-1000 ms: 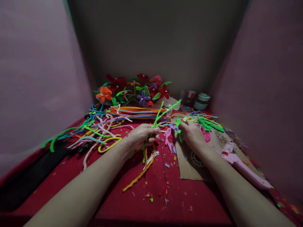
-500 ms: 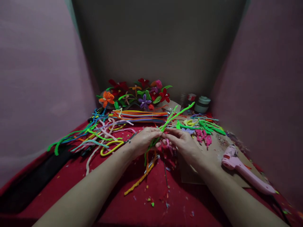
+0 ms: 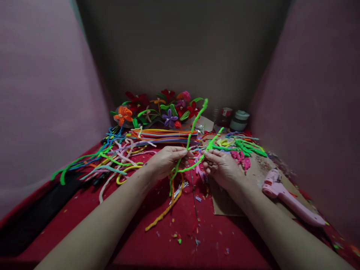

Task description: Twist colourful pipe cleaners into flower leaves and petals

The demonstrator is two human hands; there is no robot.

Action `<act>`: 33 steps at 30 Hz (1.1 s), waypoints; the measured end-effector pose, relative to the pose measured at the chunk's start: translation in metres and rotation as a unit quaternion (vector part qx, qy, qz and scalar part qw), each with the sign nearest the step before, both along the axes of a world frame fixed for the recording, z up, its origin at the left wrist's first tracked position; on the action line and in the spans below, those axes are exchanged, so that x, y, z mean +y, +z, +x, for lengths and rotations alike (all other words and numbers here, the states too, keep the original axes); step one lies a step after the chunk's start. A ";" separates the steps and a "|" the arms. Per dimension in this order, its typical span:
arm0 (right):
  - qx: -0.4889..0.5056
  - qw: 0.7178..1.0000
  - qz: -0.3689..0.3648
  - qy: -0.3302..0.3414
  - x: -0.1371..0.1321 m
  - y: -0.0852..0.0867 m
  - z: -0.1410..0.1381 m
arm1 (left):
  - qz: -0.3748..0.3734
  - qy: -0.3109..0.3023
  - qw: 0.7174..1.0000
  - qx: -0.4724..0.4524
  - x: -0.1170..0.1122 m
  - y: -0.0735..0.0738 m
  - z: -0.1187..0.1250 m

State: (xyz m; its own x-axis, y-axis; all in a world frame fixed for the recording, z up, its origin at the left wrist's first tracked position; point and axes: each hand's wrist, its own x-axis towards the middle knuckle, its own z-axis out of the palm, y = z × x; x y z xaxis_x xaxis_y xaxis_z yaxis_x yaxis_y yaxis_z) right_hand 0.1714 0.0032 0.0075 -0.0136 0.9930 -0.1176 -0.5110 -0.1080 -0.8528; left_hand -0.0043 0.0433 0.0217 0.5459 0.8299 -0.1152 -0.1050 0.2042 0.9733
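Between both hands is a bright green pipe cleaner (image 3: 192, 130), its two long ends spread apart in a V and rising above the fingers. My left hand (image 3: 168, 159) pinches one strand, whose tip stands high toward the back wall. With thumb and fingertips, my right hand (image 3: 221, 165) grips the other strand, which slants up to the right. The strands meet low, just beneath my left fingers, and a green tail hangs there. Under the hands, an orange-yellow pipe cleaner (image 3: 161, 216) lies on the red cloth beside a bunch of small white stamens (image 3: 177, 192).
Loose coloured pipe cleaners (image 3: 123, 150) are heaped at left, with a straight bundle (image 3: 163, 135) behind. Pipe-cleaner flowers (image 3: 169, 118) stand at the back. On the right, a pink glue gun (image 3: 289, 198) rests on cardboard (image 3: 227, 202). A lidded cup (image 3: 239, 120) is at back right.
The two green strands, close together before, are now pulled apart. My right hand has moved slightly away from my left, carrying one strand. The view has shifted a little.
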 end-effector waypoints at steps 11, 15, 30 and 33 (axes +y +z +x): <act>0.051 0.998 0.036 0.019 -0.002 0.005 0.011 | 0.078 0.092 0.993 0.004 0.003 0.000 0.001; 0.027 0.996 0.046 0.070 -0.006 0.001 0.000 | 0.143 0.015 0.989 0.025 -0.008 0.004 0.005; 0.028 0.996 0.034 0.075 -0.014 -0.004 -0.011 | 0.033 -0.016 0.999 0.020 -0.014 -0.002 0.012; 0.029 0.997 0.042 0.065 -0.014 -0.004 -0.010 | 0.014 0.020 0.999 0.023 -0.014 -0.002 0.013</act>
State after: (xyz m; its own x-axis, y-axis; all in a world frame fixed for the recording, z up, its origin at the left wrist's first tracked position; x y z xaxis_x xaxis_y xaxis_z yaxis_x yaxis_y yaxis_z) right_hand 0.1618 -0.0110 0.0033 -0.1466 0.9888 -0.0291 -0.5468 -0.1055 -0.8306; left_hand 0.0086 0.0294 0.0197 0.5074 0.8538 -0.1164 -0.0679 0.1743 0.9824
